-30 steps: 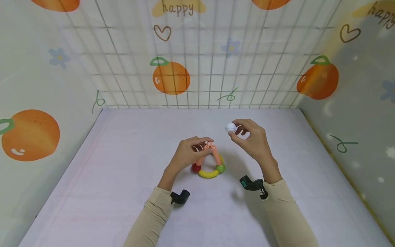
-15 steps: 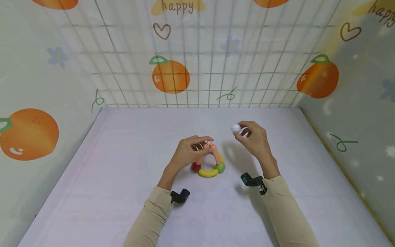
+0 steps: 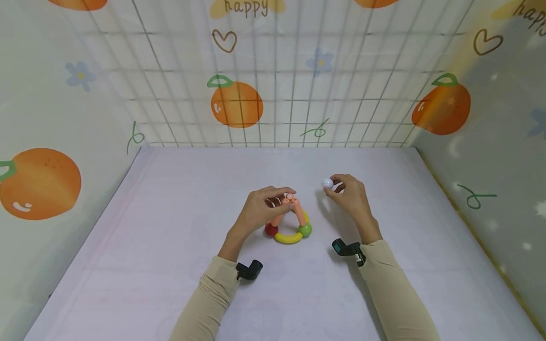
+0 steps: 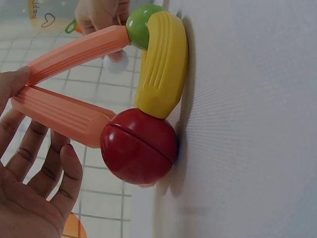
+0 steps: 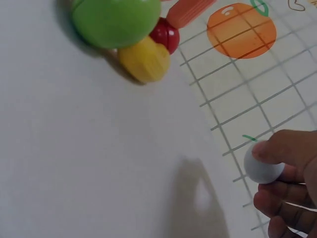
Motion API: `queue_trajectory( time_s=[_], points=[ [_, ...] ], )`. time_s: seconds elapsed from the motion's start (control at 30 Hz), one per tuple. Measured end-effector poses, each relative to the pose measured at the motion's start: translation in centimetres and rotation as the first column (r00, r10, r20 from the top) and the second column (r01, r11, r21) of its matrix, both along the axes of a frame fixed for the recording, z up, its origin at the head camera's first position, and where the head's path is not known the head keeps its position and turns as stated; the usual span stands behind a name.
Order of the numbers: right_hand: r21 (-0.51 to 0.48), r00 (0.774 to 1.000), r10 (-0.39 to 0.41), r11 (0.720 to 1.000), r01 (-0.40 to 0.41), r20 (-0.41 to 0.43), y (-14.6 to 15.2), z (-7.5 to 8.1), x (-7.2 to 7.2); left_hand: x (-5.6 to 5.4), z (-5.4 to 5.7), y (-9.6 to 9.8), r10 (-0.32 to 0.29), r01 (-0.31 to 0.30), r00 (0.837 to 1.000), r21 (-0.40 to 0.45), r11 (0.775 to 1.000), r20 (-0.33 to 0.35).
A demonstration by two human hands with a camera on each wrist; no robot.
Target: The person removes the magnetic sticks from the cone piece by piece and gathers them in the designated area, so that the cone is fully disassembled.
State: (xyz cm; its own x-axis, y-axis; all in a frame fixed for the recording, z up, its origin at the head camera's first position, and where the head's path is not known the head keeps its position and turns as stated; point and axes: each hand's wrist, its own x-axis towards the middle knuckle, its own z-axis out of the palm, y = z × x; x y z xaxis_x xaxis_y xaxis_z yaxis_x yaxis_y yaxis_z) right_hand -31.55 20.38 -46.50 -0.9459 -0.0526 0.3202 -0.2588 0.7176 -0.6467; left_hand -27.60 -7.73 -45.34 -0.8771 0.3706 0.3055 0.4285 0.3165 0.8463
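Note:
My left hand (image 3: 257, 210) pinches the tops of several salmon-pink rods (image 4: 74, 121) between thumb and fingers, where they lean together into a peak. At their feet are a dark red ball (image 4: 141, 146) and a green ball (image 3: 304, 230), joined by a curved yellow rod (image 3: 288, 237) lying on the table. Another yellow rod (image 5: 143, 59) shows behind the frame. To the right and farther back, my right hand (image 3: 351, 199) holds a small white ball (image 3: 327, 183) between thumb and fingertips, apart from the frame. A seam runs round the red ball.
The frame stands on a pale lavender table (image 3: 149, 213). A white curtain (image 3: 290, 85) printed with oranges hangs before a wire grid at the back, with printed walls on both sides. Small black cameras (image 3: 250, 270) sit on both wrists.
My right hand has drawn slightly to the right and lower with the white ball, away from the frame and closer to the table. My left hand keeps its hold on the rods.

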Motion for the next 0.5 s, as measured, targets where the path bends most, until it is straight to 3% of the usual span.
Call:
queue_trajectory(
  time_s=[0.5],
  points=[
    [0.019, 0.987, -0.024, 1.000, 0.021, 0.160, 0.0, -1.8, -0.3, 0.1, 0.1, 0.0, -0.007, 0.007, 1.000, 0.018, 1.000, 0.006]
  ],
)
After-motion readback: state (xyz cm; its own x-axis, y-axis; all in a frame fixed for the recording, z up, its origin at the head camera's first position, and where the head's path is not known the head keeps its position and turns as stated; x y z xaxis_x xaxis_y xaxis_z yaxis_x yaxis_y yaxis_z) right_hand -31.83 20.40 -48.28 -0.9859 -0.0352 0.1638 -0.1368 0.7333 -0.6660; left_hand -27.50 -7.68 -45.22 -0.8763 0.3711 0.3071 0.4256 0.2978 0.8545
